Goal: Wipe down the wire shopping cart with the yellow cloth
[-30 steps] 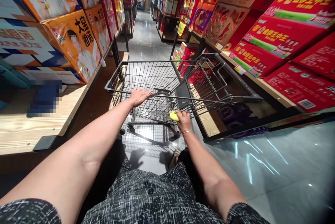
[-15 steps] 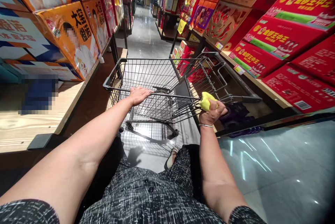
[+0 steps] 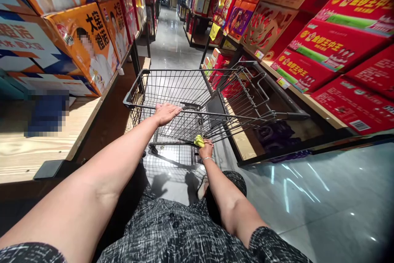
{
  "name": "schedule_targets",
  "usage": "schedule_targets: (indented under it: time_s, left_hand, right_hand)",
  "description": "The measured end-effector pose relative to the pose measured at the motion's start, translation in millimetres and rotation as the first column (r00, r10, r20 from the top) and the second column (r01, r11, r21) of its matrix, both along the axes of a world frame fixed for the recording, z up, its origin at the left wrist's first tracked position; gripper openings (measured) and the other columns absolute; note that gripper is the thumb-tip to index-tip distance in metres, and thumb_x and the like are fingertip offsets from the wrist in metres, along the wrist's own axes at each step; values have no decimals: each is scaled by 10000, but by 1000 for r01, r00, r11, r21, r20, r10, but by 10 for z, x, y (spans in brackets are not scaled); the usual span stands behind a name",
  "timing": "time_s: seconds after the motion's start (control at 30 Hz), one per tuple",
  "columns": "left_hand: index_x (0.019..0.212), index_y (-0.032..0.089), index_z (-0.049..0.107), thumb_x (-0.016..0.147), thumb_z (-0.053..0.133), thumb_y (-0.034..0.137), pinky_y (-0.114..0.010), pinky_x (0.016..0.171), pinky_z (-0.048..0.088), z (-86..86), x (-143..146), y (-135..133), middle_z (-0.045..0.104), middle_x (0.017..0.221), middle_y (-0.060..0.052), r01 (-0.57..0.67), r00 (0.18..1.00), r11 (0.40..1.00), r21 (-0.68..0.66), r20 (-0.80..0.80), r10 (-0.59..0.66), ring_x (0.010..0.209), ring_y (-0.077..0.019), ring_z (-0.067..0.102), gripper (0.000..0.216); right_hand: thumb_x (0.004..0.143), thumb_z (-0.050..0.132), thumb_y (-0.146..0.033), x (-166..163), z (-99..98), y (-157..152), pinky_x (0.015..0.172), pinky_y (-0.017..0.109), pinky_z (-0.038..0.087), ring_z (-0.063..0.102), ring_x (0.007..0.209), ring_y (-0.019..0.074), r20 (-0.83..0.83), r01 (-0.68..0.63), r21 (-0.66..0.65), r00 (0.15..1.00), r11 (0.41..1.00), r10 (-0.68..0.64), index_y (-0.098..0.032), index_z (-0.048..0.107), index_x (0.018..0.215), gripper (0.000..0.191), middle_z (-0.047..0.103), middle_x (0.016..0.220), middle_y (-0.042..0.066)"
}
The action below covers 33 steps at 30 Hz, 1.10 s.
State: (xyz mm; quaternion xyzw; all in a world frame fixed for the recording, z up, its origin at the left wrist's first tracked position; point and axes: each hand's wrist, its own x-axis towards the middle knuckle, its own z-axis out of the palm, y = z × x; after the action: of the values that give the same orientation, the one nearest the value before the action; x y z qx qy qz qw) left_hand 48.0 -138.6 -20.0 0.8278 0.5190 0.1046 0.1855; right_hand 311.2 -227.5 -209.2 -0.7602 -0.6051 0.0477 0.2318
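A wire shopping cart point(image 3: 221, 114) stands sideways in front of me, its basket bare inside. My left hand point(image 3: 168, 114) rests on the near top rail, fingers curled over the bar. Low on the near side, around the bottom of the basket by the lower frame, is my right hand point(image 3: 207, 150), closed on a crumpled yellow cloth point(image 3: 199, 141). The cloth is against or very near the cart's lower bars; exact contact cannot be made out. A bracelet circles my right wrist.
Orange boxes point(image 3: 81, 45) are stacked on a wooden shelf point(image 3: 83, 115) at left. Red boxes point(image 3: 320, 45) fill the right-hand shelf, whose dark frame point(image 3: 277, 154) comes close to the cart. Beyond the cart, a shiny-floored aisle point(image 3: 168, 29) runs between shelves.
My right hand, with the yellow cloth, has moved from the top rail on the right down and left to the cart's lower part. My left hand stays on the rail.
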Motion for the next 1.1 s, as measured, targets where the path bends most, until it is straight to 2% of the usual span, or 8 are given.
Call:
schedule_targets:
  time_s: [0.2, 0.3, 0.5, 0.57, 0.77, 0.9, 1.0, 1.1]
  left_hand:
    - [1205, 302, 664, 1018, 121, 539, -478, 966, 286, -25, -75, 48, 637, 1298, -17, -3, 1000, 1000, -2, 25, 3, 1219, -291, 456, 622]
    - [1134, 291, 694, 1020, 120, 535, -484, 988, 280, -36, -124, 80, 636, 1302, -24, -17, 1000, 1000, -6, 25, 17, 1226, -289, 454, 635]
    - [1213, 331, 676, 1023, 127, 504, -490, 1035, 262, -49, -218, 142, 630, 1331, -16, -40, 999, 999, 10, 16, 40, 1281, -274, 437, 607]
    - [1217, 327, 678, 1022, 129, 491, -489, 1056, 253, -40, -255, 164, 624, 1347, -10, -54, 998, 999, 8, -12, 54, 1293, -265, 438, 605]
    - [1196, 314, 699, 966, 257, 620, -537, 1074, 246, 72, -201, 145, 590, 1388, -45, -140, 977, 990, 10, -161, 139, 1356, -339, 377, 585]
    - [1407, 336, 530, 874, 458, 672, -567, 1135, 147, 148, 221, -43, 457, 1510, -61, -25, 985, 990, 139, -166, 48, 1416, -355, 294, 634]
    - [1509, 292, 377, 867, 521, 595, -520, 1162, 139, 139, 583, -193, 440, 1524, -72, 124, 990, 983, 138, -88, -113, 1419, -304, 314, 725]
    - [1471, 295, 421, 886, 520, 528, -509, 1176, 107, 77, 746, -244, 506, 1464, -63, 149, 989, 984, 102, -3, -150, 1389, -266, 377, 637]
  right_hand:
    - [664, 476, -103, 706, 539, -12, 786, 345, 371, 491, 844, 222, 67, 73, 50, 995, 996, -76, -135, 664, 876, 285, 591, 860, 107]
    - [714, 506, -169, 1092, 1011, -19, 843, 373, 397, 506, 911, 238, 91, 115, 246, 986, 962, -141, -138, 662, 936, 274, 574, 937, 101]
    - [819, 567, -355, 1549, 2121, -83, 927, 461, 375, 479, 996, 267, 32, 193, 729, 949, 657, -314, -161, 683, 969, 271, 541, 1007, 95]
    - [836, 563, -332, 1533, 2339, -103, 919, 463, 374, 452, 1035, 282, 39, 213, 747, 932, 630, -361, -179, 697, 1003, 264, 533, 1065, 105]
    - [771, 490, -44, 840, 2221, -62, 852, 384, 374, 413, 999, 261, 357, -78, 327, 933, 942, -47, -206, 718, 1079, 417, 608, 1136, 117]
    - [812, 489, -54, 306, 2129, 52, 796, 343, 372, 406, 989, 256, 387, -238, 122, 905, 964, 174, -252, 688, 1188, 470, 597, 1235, 109]
    - [875, 483, -103, 172, 2276, 93, 799, 335, 371, 414, 985, 243, 439, -385, -14, 827, 923, 351, -290, 656, 1247, 451, 590, 1260, 88]
    - [959, 418, -198, 288, 2499, 52, 726, 331, 355, 407, 997, 267, 546, -325, -132, 765, 937, 342, -276, 688, 1168, 351, 609, 1188, 109]
